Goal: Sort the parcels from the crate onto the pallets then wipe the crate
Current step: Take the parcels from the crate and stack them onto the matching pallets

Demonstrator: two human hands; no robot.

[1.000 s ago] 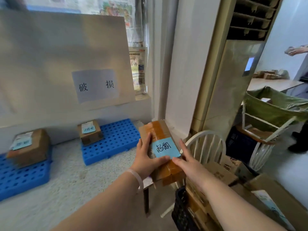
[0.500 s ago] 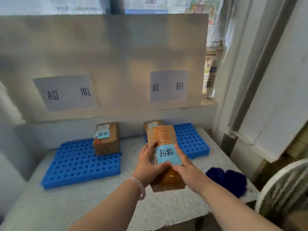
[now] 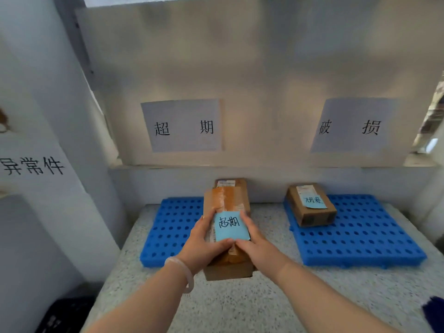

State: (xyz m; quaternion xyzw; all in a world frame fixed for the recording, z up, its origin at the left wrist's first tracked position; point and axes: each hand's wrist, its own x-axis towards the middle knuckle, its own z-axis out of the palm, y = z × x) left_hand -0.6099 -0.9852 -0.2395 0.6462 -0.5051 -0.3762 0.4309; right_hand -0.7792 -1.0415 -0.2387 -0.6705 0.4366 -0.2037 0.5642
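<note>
Head view looked down over a speckled worktop (image 3: 264,304) set against a wall with two paper signs, 超期 (image 3: 183,127) on the left and 破损 (image 3: 350,127) on the right. Below each sign lay a blue pallet: the left pallet (image 3: 173,231) carried one box (image 3: 236,185) at its back edge, mostly hidden, and the right pallet (image 3: 365,236) carried a box (image 3: 311,205) with a blue note. The step in hand appeared to be sorting, with one parcel (image 3: 225,205) carried over the right part of the left pallet. It was long, brown and taped, and its blue note (image 3: 230,225) read 超期, matching the left sign, so the next move probably called for lowering it flat onto the bare part of that pallet, in front of the box there, then letting go. Whether it had touched the pallet yet could not be told. The left hand (image 3: 204,243) clasped the parcel's left side, thumb pressed on the note's lower edge, fingers curled around the side. The right hand (image 3: 258,246) gripped the right side likewise, thumb beside the other on top. The crate was out of sight, so wiping seemed some way off.
</note>
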